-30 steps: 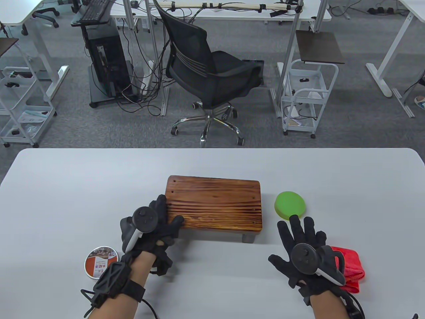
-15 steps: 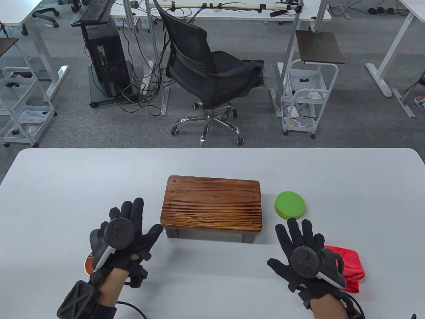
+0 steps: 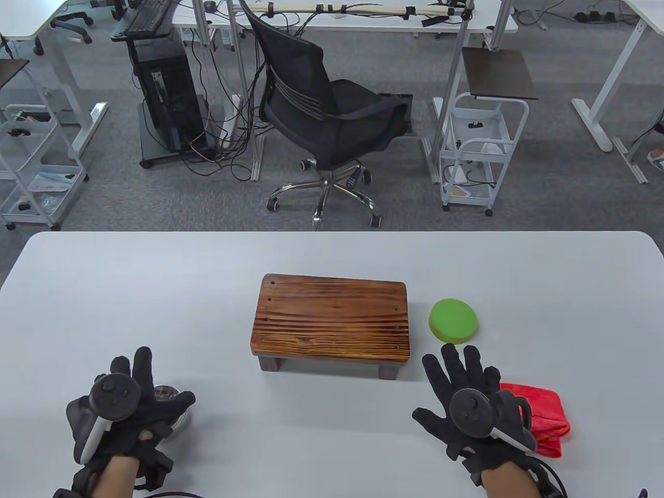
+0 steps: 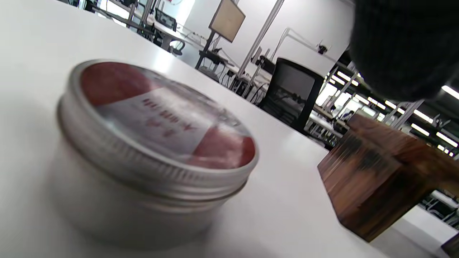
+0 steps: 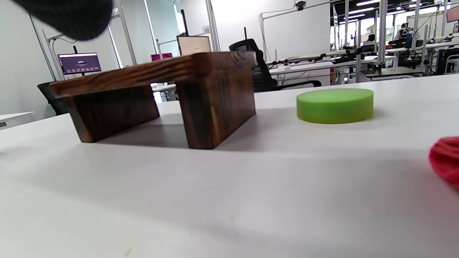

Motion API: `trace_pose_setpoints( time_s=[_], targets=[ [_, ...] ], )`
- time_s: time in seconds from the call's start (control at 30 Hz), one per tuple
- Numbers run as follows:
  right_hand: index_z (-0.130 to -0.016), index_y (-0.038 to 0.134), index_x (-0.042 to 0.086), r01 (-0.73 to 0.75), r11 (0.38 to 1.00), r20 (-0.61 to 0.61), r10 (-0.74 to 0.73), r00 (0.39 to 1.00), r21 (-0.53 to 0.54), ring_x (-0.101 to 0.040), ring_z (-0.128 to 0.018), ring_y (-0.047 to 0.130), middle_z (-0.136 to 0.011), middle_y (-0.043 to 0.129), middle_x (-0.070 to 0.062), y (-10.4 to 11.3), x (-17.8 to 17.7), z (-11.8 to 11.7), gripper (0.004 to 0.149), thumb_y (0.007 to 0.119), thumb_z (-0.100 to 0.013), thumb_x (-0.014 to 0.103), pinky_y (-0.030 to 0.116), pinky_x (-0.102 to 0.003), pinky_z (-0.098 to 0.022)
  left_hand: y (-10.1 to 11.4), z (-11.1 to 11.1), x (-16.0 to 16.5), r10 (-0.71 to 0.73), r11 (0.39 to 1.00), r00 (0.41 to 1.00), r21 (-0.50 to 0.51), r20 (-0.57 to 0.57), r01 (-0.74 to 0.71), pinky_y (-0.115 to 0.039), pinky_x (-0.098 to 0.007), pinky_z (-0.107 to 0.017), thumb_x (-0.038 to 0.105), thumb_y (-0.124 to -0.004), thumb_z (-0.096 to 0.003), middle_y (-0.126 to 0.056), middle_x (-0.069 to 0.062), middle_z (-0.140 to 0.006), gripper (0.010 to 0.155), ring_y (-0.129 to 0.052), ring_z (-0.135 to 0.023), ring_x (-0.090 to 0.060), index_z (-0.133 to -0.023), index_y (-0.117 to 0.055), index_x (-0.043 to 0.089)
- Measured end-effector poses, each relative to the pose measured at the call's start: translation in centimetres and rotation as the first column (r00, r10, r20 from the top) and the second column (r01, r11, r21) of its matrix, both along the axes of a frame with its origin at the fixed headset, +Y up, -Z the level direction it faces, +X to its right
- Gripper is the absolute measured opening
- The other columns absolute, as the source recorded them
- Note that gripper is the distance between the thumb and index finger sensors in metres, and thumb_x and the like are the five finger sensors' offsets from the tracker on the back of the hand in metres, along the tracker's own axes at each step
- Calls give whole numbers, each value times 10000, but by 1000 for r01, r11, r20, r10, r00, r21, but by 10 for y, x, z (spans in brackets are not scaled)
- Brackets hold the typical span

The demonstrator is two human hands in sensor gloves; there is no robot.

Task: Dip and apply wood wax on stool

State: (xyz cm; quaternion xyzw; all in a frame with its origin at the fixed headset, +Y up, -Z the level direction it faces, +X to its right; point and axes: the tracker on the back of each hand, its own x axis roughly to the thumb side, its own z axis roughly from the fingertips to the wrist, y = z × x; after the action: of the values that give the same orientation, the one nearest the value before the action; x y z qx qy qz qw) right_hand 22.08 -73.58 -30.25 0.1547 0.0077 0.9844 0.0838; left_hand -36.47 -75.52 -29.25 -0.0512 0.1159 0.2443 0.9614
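Observation:
The dark brown wooden stool (image 3: 332, 319) stands on its legs at the middle of the white table (image 3: 332, 259). A round metal wax tin (image 3: 171, 394) with its lid on sits at the near left, mostly hidden under my left hand (image 3: 150, 394). That hand's fingers are spread straight above the tin. In the left wrist view the lidded tin (image 4: 154, 150) fills the foreground with the stool (image 4: 376, 179) behind it, and no finger touches it. My right hand (image 3: 456, 389) lies flat with fingers spread, just short of a green round sponge (image 3: 453, 320). It holds nothing.
A crumpled red cloth (image 3: 542, 415) lies beside my right hand at the near right. The right wrist view shows the stool (image 5: 161, 93), the green sponge (image 5: 335, 105) and an edge of the red cloth (image 5: 444, 159). A black office chair (image 3: 332, 114) stands beyond the table.
My left hand has let go of the stool's near left corner and drawn back to the left, ending above the wax tin. The right hand slid slightly back.

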Motion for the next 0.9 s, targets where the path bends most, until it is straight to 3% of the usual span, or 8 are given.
trace_pose_setpoints(
  time_s=[0.13, 0.2, 0.4, 0.6, 0.9],
  targets=[
    [-1177, 215, 314, -2, 1000, -1, 2, 1000, -4, -540, -1088, 172, -1205, 137, -111, 0, -1, 0, 946, 670, -474, 755, 341, -820, -666, -14, -4, -1, 4, 976, 999, -218, 46, 6, -250, -879, -634, 668, -998, -373, 49, -288, -1164, 1264, -57, -985, -709, -1139, -52, 328],
    [-1177, 216, 314, 5, 1000, -2, -5, 1000, -8, -540, -1088, 173, -1206, 136, -113, 0, 0, 0, 946, 670, -474, 754, 341, -821, -665, -21, -5, 1, -3, 961, 998, -277, 62, 21, -276, -870, -648, 659, -998, -386, 45, -281, -1156, 1249, -80, -993, -701, -1124, -46, 328],
    [-1179, 219, 315, 12, 1000, -11, -12, 1000, -12, -543, -1090, 182, -1208, 142, -111, 1, 1, 1, 949, 669, -472, 761, 345, -822, -665, -33, -14, 9, -88, 940, 994, -325, 71, 107, -374, -847, -673, 668, -975, -396, -33, -243, -1167, 1185, -182, -1019, -682, -1098, -84, 327],
    [-1179, 218, 319, 17, 1000, -26, -18, 999, -22, -541, -1094, 196, -1210, 144, -109, 0, 0, 1, 952, 667, -469, 767, 359, -819, -670, -44, -21, 11, -140, 918, 989, -369, 39, 145, -472, -845, -665, 741, -925, -338, -47, -185, -1188, 1173, -253, -1023, -713, -1066, -93, 350],
    [-1180, 222, 317, 13, 999, -34, -15, 999, -46, -540, -1098, 215, -1213, 156, -108, -2, 1, -1, 952, 668, -469, 767, 384, -812, -678, -44, -26, 11, -185, 936, 983, -304, -3, 176, -628, -732, -595, 756, -918, -322, -149, -243, -1179, 1153, -412, -928, -688, -1086, -170, 323]
  ],
)
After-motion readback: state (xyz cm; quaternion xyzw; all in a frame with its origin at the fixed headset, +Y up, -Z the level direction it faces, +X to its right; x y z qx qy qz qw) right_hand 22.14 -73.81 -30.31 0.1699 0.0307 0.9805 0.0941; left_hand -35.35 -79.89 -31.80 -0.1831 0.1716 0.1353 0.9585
